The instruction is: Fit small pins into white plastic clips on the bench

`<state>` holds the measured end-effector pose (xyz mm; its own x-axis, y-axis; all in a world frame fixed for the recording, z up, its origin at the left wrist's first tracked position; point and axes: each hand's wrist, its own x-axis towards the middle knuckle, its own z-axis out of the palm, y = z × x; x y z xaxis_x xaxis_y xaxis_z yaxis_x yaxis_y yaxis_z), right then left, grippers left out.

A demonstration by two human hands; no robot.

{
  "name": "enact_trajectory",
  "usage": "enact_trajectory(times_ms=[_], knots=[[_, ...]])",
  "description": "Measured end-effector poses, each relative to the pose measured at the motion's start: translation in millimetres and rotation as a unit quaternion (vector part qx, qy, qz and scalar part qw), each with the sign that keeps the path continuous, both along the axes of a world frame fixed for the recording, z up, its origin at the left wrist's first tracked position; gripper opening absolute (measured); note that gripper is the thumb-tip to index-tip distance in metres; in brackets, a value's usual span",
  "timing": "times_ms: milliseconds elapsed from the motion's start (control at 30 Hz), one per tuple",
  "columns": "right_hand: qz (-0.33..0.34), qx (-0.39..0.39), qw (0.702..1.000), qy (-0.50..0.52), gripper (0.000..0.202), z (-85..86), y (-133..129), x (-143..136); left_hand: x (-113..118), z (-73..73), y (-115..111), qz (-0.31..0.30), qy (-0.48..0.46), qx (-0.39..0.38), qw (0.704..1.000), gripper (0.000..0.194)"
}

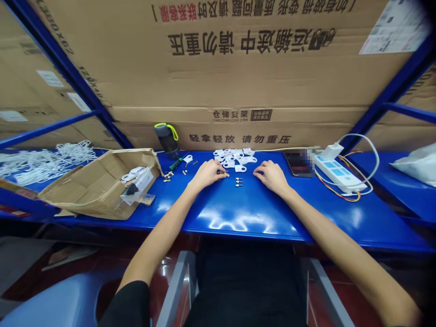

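On the blue table, my left hand (pixel 208 175) has its fingers pressed together at a small brass-coloured piece (pixel 225 173). My right hand (pixel 270 176) rests to the right, thumb and fingers bent close together; whether anything is between them is too small to tell. Between the hands lie several small metal pins (pixel 239 181) in a short column. Behind them is a loose pile of white plastic parts (pixel 233 156). More small brass-coloured pieces (pixel 167 176) are scattered left of my left hand, near a green-handled tool (pixel 175 164).
An open cardboard box (pixel 85 195) and white cords (pixel 51 161) are at the left. A dark bottle (pixel 167 141) stands at the back. A phone (pixel 298 163) and a power strip (pixel 340 172) with cables lie at the right.
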<state>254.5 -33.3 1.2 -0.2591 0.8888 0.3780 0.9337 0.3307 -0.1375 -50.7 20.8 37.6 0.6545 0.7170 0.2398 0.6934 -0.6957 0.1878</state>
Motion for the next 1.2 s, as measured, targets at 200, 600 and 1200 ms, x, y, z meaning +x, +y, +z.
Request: enact_trajectory(times_ms=[200, 600, 1200], knots=[[0.001, -0.003, 1.000, 0.000, 0.023, 1.3, -1, -1, 3, -2.4, 0, 0.003, -0.027, -0.003, 1.000, 0.021], [0.001, -0.004, 1.000, 0.002, 0.023, 2.5, -4, -5, 4, -11.7, 6, -0.011, 0.016, 0.024, 1.000, 0.014], [0.085, -0.001, 0.958, 0.274, 0.024, 12.4, -12, -18, 22, -16.8, -4, -0.115, -0.210, -0.087, 0.967, 0.026]])
